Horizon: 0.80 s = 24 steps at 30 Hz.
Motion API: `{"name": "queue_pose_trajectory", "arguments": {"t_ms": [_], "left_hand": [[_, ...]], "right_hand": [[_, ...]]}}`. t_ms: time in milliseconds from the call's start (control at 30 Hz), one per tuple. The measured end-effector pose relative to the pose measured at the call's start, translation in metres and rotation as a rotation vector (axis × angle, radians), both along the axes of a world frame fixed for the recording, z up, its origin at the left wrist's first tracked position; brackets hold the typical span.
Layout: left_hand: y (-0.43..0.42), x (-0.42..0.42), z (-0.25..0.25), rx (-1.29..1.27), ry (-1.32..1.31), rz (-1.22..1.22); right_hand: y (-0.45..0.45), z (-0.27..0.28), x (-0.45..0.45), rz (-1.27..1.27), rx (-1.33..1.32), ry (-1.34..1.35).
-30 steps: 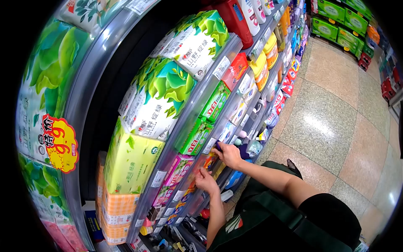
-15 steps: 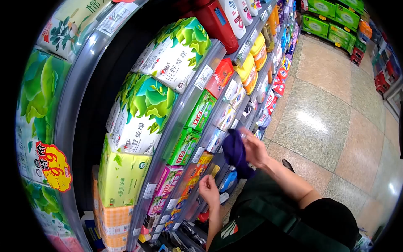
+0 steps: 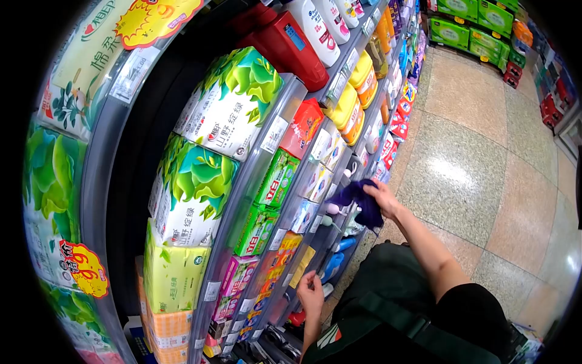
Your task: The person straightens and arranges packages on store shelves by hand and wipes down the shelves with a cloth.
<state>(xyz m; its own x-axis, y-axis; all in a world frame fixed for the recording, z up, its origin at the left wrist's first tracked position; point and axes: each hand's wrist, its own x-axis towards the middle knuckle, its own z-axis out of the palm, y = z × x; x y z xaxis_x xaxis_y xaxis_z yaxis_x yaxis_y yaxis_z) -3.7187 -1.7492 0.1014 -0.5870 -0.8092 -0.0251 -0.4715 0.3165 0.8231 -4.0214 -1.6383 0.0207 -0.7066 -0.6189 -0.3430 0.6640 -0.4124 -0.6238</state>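
My right hand (image 3: pixel 382 199) is closed on a dark purple cloth (image 3: pixel 359 200), gripping its right side. The cloth is bunched and hangs in front of the lower shelves, close to some small pale-topped items (image 3: pixel 330 213). Lower down, my left hand (image 3: pixel 311 295) is beside the shelf edge, its thumb and fingertips pinched together. Whether anything is between those fingertips is too small to make out. Just above it on the shelf lies a flat yellow piece (image 3: pixel 302 267), and a blue item (image 3: pixel 333 266) is to its right.
Tissue packs (image 3: pixel 191 194) and soap boxes (image 3: pixel 256 230) line the shelves on the left. Shampoo bottles (image 3: pixel 315 30) and yellow tubs (image 3: pixel 348 112) stand farther along. A tiled floor (image 3: pixel 454 158) runs along the right, with green packs (image 3: pixel 450 33) stacked at the far end.
My right hand has carried the cloth slightly up and right in view, and the cloth has spread out. My left hand is a little lower. The camera view has shifted along the shelves.
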Motion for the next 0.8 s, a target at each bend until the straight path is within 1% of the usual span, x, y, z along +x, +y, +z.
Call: {"name": "queue_pose_trajectory", "arguments": {"t_ms": [33,67,100,133,167,233,267,300,367,433,500,567,600,667,700,800], "left_hand": [[0.003,0.008,-0.002,0.045,-0.03,0.02],[0.003,0.016,-0.006,0.029,-0.062,0.041],[0.003,0.027,-0.011,0.029,-0.066,0.047],[0.003,0.037,-0.017,0.019,-0.075,0.047],[0.004,0.045,-0.02,0.01,-0.083,0.049],[0.009,0.057,-0.024,0.048,-0.087,0.098],[0.012,0.062,-0.025,0.084,-0.093,0.141],[0.015,0.065,-0.027,0.087,-0.095,0.156],[0.022,0.07,-0.03,0.152,-0.048,0.245],[0.026,0.078,-0.046,0.152,-0.016,0.253],[0.033,0.085,-0.05,0.15,0.01,0.267],[0.036,0.083,-0.048,0.092,-0.127,0.227],[0.037,0.083,-0.048,0.075,-0.118,0.229],[0.042,0.079,-0.045,0.101,-0.082,0.287],[0.046,0.077,-0.045,0.127,-0.048,0.323],[0.053,0.086,-0.046,0.065,-0.075,0.353]], "right_hand": [[-0.011,-0.006,-0.016,-0.041,0.025,0.043],[-0.02,0.002,-0.029,-0.13,0.152,0.152],[-0.031,0.01,-0.042,-0.199,0.254,0.17],[-0.041,0.005,-0.056,-0.221,0.346,0.264],[-0.05,0.003,-0.067,-0.241,0.437,0.361],[-0.067,0.001,-0.077,-0.33,0.716,0.697],[-0.075,-0.006,-0.081,-0.343,0.741,0.787],[-0.087,-0.022,-0.083,-0.312,0.862,0.857],[-0.095,-0.029,-0.059,-0.434,0.858,0.978],[-0.095,-0.032,-0.036,-0.385,0.817,1.021],[-0.093,-0.025,-0.009,-0.349,0.795,1.034],[-0.096,-0.025,0.017,-0.285,0.742,1.035],[-0.098,-0.024,0.029,-0.275,0.746,1.035],[-0.105,-0.022,0.054,-0.292,0.716,1.053],[-0.109,-0.023,0.065,-0.258,0.723,1.011],[-0.113,-0.011,0.098,-0.206,0.712,1.057]]}}
